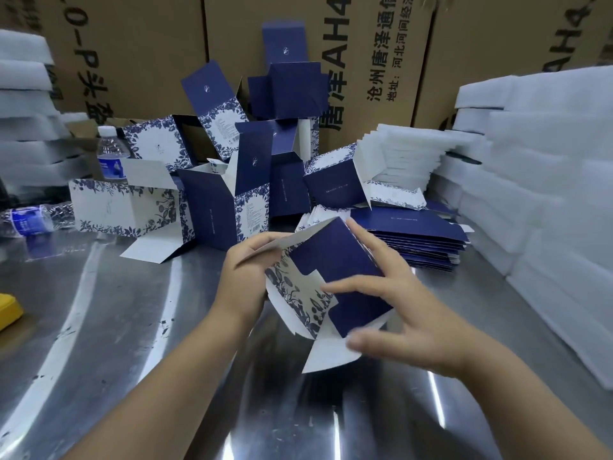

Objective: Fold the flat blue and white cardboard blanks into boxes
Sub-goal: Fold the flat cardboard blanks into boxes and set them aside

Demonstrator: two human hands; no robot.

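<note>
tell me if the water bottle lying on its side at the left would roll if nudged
The lying bottle would probably roll: it is round and on its side on the smooth metal table. Its thin clear wall likely dents under a firm grip. Its fill, hence its weight, cannot be told.

A scuffed stainless-steel table (pixel 99 320) throws back long streaks of overhead light. Brown cartons (pixel 139 54) with black lettering wall off the back. White foam sheets (pixel 537 194) tower at right, and another foam stack (pixel 23 78) stands at left.
</note>
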